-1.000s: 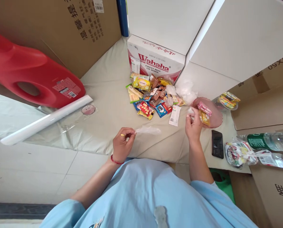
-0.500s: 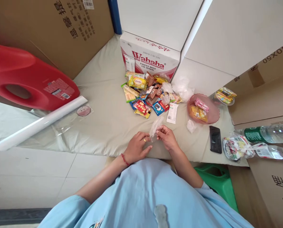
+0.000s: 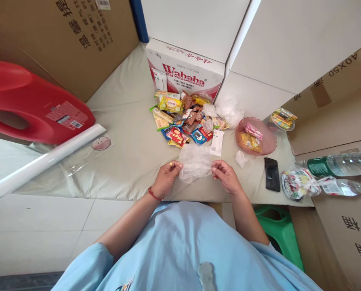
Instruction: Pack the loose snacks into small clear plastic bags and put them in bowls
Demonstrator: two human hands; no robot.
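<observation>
Both hands hold a small clear plastic bag (image 3: pixel 195 162), stretched flat between them above the pale cloth (image 3: pixel 132 145). My left hand (image 3: pixel 167 176) pinches the bag's left edge; it wears a ring and a red wrist cord. My right hand (image 3: pixel 225 176) pinches the right edge. Just beyond the bag lies a pile of wrapped snacks (image 3: pixel 183 119). To the right stands a pink bowl (image 3: pixel 265 145) with two or three snack packets in it.
A Wahaha carton (image 3: pixel 185 74) stands behind the pile, with big cardboard boxes around. A red jug (image 3: pixel 32 105) and a white roll (image 3: pixel 44 161) lie left. A black phone (image 3: pixel 271 174), a snack bag (image 3: pixel 297 184), water bottles (image 3: pixel 338 165) and a clear bowl (image 3: pixel 282 119) sit right.
My right hand came back from the pink bowl to the bag. Both hands then spread the crumpled bag out flat between them.
</observation>
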